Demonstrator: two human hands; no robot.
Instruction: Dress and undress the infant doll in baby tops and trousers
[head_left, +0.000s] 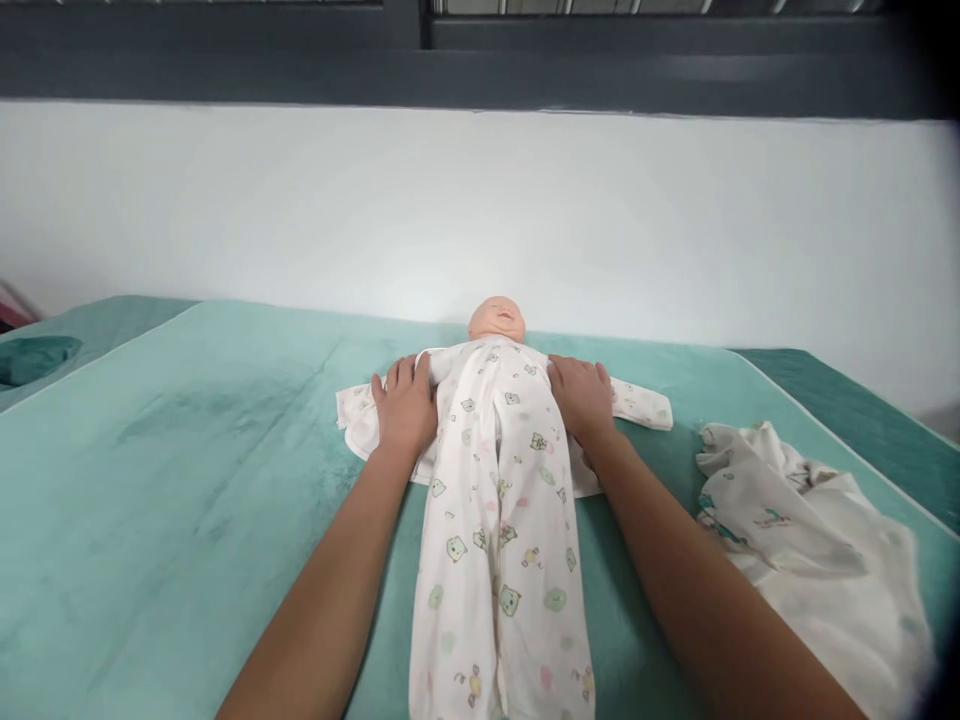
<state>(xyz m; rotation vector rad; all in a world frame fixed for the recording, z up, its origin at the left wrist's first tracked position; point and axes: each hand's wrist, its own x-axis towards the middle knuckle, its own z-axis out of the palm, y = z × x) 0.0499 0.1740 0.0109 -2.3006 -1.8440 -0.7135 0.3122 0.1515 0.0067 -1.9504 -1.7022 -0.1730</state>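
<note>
A baby doll [498, 318] lies on its back, its head close to the wall. White baby pants [501, 520] printed with small green and yellow animals cover its body, the legs stretching toward me. Beneath them a baby shirt [645, 402] has its sleeves spread to both sides. My left hand [409, 402] rests on the shirt by the left sleeve, fingers apart and lying flat. On the other side, my right hand [583, 395] lies over the base of the right sleeve, beside the pants, its fingers stretched out. The doll's arms and legs are hidden by cloth.
Everything lies on a teal padded mat [187, 480] that runs back to a white wall [480, 210]. A crumpled white printed cloth [817, 540] sits to the right of my right forearm. A dark frame [480, 75] runs above the wall.
</note>
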